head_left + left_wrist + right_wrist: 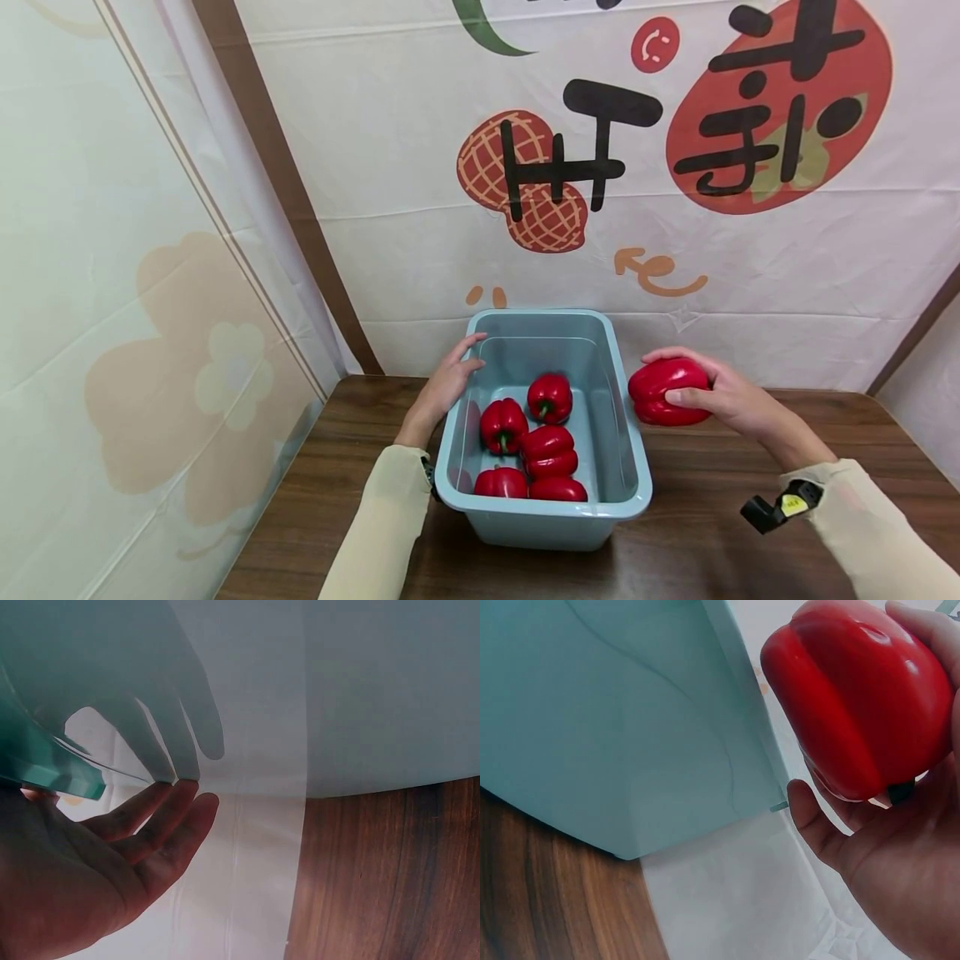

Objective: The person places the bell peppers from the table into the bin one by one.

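A light blue plastic bin [536, 510] stands on the wooden table with several red bell peppers [550, 454] inside, mostly toward its near half. My left hand [447, 382] holds the bin's left rim, thumb and a finger over the edge. In the left wrist view, other fingers of the left hand [142, 862] touch the outer wall. My right hand [723, 398] grips another red bell pepper [667, 392] just outside the bin's right rim, above table height. Its green stem points down toward the palm in the right wrist view, where the right hand [900, 855] is partly cut off.
The wooden table [750, 492] extends on both sides of the bin. Behind it hangs a white printed cloth [397, 208] with cartoon drawings, and another pale cloth [150, 208] with a flower closes off the left side.
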A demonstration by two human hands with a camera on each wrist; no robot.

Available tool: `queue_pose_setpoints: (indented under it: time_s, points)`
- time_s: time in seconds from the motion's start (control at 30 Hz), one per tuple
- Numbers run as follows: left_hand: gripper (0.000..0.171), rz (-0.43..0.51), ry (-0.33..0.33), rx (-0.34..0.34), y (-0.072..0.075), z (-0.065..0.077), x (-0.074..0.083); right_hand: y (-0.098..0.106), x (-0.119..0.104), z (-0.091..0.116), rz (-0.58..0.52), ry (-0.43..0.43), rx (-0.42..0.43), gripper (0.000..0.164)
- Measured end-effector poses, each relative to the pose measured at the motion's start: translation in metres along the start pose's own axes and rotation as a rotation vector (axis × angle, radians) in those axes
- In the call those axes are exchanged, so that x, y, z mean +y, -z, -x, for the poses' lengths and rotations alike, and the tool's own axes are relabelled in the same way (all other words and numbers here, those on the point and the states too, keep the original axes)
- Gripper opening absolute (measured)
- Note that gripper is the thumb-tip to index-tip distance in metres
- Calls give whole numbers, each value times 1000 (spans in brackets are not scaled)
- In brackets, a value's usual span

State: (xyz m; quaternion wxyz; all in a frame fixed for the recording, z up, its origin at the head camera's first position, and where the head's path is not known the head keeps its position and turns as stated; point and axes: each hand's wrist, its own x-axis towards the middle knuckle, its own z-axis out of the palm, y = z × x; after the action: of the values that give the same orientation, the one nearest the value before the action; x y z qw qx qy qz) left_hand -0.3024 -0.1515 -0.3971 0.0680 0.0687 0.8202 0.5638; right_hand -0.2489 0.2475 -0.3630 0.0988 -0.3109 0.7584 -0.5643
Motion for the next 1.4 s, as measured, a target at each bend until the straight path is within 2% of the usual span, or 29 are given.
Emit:
queue_pose_setpoints:
  time_s: [0.77, 1.4]
  points:
    - [51, -4, 1, -5, 0, 0, -3, -8, -14, -17, 17, 35, -27, 55]
    - [51, -9, 9, -6, 1, -1, -1, -18, -21, -31, 10, 12, -66, 59]
